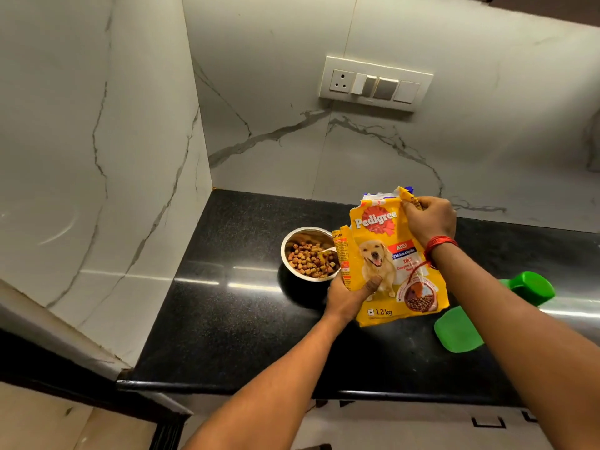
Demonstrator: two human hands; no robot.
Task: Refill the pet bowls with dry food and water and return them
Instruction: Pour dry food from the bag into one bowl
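Observation:
A yellow Pedigree dog food bag [383, 254] stands upright on the black countertop [227, 319]. My left hand [349, 298] grips its lower left edge, thumb pressed on the front. My right hand [428, 219] pinches the torn top right corner of the bag. Just left of the bag sits a steel pet bowl [308, 253] holding brown and orange kibble; the bag's edge hides part of the bowl's right rim.
A green plastic object [459, 332] lies on the counter right of the bag, partly behind my right forearm, with another green piece [532, 287] beyond it. Marble walls close the left side and back. A switch panel [375, 82] hangs on the back wall.

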